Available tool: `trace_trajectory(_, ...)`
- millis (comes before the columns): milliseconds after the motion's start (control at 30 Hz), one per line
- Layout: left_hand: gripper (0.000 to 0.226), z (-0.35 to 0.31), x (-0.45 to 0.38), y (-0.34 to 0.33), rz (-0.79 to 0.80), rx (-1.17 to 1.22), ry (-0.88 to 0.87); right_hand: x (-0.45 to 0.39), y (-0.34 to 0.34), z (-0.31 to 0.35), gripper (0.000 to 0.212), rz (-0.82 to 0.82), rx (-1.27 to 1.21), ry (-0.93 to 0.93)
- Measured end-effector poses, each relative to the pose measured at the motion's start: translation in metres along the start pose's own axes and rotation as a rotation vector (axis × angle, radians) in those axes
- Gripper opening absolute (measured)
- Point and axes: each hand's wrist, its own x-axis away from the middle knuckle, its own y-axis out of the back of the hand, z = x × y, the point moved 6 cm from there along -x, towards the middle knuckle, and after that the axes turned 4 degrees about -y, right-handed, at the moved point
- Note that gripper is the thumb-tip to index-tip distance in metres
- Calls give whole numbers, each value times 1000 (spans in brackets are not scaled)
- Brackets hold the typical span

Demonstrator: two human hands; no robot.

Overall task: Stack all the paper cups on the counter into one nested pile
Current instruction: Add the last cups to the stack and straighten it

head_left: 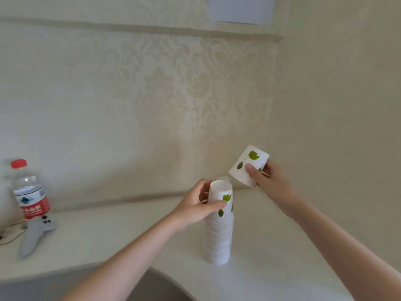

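Note:
A tall nested pile of upside-down white paper cups (218, 233) with green leaf prints stands on the white counter (121, 235), right of centre. My left hand (198, 205) grips the top cup of the pile from the left. Up and to the right of the pile's top, my right hand (268, 178) holds a single paper cup (247, 165) with green leaves in the air. That cup is tilted, base up and to the right, open mouth down and to the left. A gap separates it from the pile.
A water bottle (29, 190) with a red cap and red label stands at the far left by the wall. Beside it lies a grey controller (34, 235) with a thin cable. The counter's curved front edge (169, 276) runs near the bottom. Patterned walls close the back and right.

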Motion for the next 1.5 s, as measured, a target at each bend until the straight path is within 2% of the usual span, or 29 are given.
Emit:
trace_trajectory(100, 51, 11, 7, 1, 30, 25, 33, 13, -20, 13, 36, 142, -7, 56)
trace_trajectory(233, 83, 20, 16, 7, 139, 32, 59, 19, -43, 14, 42, 275, 49, 84)
trace_trajectory(300, 86, 21, 17, 14, 127, 75, 55, 21, -51, 5, 47, 331, 88, 62)
trace_trajectory(433, 72, 1, 10, 24, 12, 170, -16, 31, -70, -21, 55, 461, 234, 21)
trace_trajectory(533, 57, -22, 1, 14, 21, 68, -89, 26, -65, -32, 54, 562, 221, -53)
trace_trajectory(600, 39, -31, -5, 3, 46, -10, -114, 16, -53, -35, 66, 656, 157, -96)
trace_trajectory(633, 31, -31, -7, -1, 53, -38, -110, 5, -45, -39, 72, 641, 103, -128)
trace_trajectory(700, 24, -24, -12, -5, 49, -42, -79, -26, -28, -60, 67, 447, 44, -199)
trace_trajectory(733, 24, -20, -14, -5, 50, -22, -53, -44, -21, -78, 64, 307, 93, -242)
trace_trajectory(800, 24, -13, -18, -5, 74, 8, -13, -74, -16, -117, 75, 124, 269, -346)
trace_trajectory(900, 26, -8, -23, -5, 117, 24, 23, -109, -36, -161, 99, 84, 390, -404)
trace_trajectory(1000, 32, -9, -27, -1, 155, 32, 36, -136, -66, -186, 106, 25, 349, -375)
trace_trajectory(1067, 37, -13, -30, 6, 162, 67, 33, -147, -84, -198, 104, -25, 376, -368)
trace_trajectory(1167, 44, -23, -34, 30, 57, 205, 18, -153, -98, -207, 86, -91, 441, -370)
trace_trajectory(1233, 46, -31, -36, 45, -5, 260, 12, -154, -94, -200, 73, -139, 394, -369)
trace_trajectory(1400, 30, -36, -32, 54, -66, 262, 33, -135, -52, -117, 65, -144, 202, -265)
trace_trajectory(1500, 22, -36, -24, 50, -123, 280, 48, -103, -29, -40, 44, -15, 80, -95)
